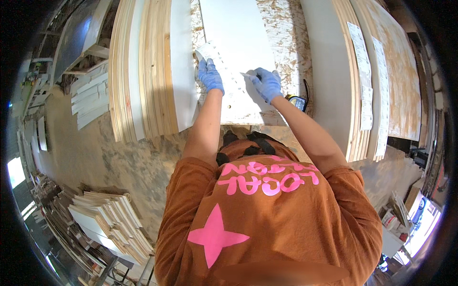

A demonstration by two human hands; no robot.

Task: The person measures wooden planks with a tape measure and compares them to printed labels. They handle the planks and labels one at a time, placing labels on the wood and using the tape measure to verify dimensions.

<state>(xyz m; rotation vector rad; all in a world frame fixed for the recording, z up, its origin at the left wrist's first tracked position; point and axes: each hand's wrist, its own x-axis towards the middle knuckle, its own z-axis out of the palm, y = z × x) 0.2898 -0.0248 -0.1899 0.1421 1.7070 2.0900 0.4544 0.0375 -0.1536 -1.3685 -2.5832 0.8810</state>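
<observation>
My left hand (210, 76), in a blue glove, is closed at the edge of a pale sheet of paper (208, 49) lying on a long white panel (238, 28). A row of small dark marks runs down the panel beside this hand. My right hand (268, 86), also blue-gloved, pinches a slim, pale, pencil-like tool (245, 75). Its tip points left over the panel and casts a shadow there. I cannot tell whether it touches the surface. Close to my right wrist lies a tape measure (296, 102) with a dark strap.
The white panel lies on a rough, scuffed worktop (288, 47). Upright stacks of boards (155, 66) stand left, and more boards with paper labels (365, 81) stand right. Behind me at lower left is another wood pile (107, 219); the stained floor (138, 167) lies between.
</observation>
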